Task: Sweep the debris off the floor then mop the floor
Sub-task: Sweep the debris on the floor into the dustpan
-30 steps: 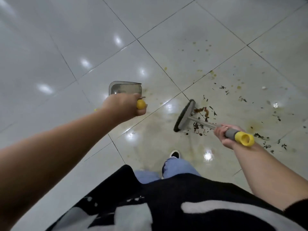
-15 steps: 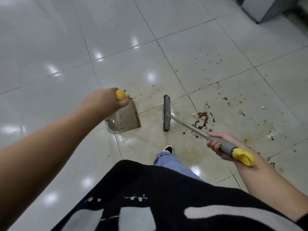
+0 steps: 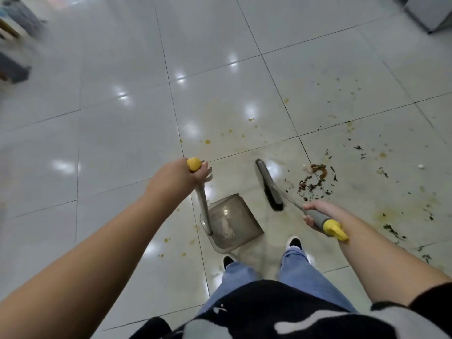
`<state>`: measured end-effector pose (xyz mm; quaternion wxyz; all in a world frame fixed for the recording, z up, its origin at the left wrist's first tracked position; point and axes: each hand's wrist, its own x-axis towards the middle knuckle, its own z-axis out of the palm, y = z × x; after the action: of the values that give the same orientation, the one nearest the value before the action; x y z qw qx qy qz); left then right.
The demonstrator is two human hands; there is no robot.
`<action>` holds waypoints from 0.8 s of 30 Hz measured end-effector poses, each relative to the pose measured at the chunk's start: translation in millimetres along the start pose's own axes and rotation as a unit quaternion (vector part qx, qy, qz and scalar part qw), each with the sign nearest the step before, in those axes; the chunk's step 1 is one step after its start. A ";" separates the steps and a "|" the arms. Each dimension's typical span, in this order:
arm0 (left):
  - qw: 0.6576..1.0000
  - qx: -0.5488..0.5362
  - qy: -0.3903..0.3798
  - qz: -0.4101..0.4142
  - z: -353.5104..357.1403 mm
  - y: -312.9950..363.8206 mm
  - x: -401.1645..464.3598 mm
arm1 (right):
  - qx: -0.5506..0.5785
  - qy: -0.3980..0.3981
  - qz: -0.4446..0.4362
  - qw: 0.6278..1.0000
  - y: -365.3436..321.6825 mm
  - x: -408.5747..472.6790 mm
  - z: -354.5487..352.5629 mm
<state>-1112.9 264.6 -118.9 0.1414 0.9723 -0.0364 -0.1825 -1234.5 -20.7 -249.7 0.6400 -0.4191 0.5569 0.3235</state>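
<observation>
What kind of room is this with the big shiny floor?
Probably an indoor room or hall, though which kind is unclear. The floor is large glossy white tiles reflecting ceiling lights, and a grey cabinet or appliance stands at the far edge. Spilled debris lies near the broom.

You stand on glossy tiled floor (image 3: 117, 148) that mirrors the lights. Your dustpan (image 3: 234, 223) looks like smooth translucent grey plastic; your broom (image 3: 270, 187) has dark matt bristles.

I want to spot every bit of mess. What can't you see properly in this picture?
Head view only:
- Floor under the dustpan and brush head: covered.
- Grey things top left: blurred.
- Grey box top right: cut off.
- Specks of debris: too small to name.
</observation>
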 end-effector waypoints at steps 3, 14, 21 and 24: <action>1.000 0.024 0.006 -0.016 11.5 15.8 -12.4 | -0.030 0.044 -0.046 0.998 -13.5 7.4 -24.4; 0.998 0.064 -0.011 0.015 41.6 101.8 -7.4 | -0.048 0.010 -0.032 0.998 -30.8 -24.3 -122.0; 0.996 0.076 -0.034 0.016 52.2 124.3 -10.2 | -0.165 0.040 -0.055 0.984 38.9 -22.6 -100.0; 0.996 0.074 -0.049 0.026 55.3 133.4 -12.5 | -0.237 0.059 -0.080 0.966 49.9 -16.0 -87.1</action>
<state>-1147.3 124.0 -125.5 0.0714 0.9688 -0.0820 -0.2228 -1319.7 -76.1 -245.3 0.5121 -0.6206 0.4653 0.3689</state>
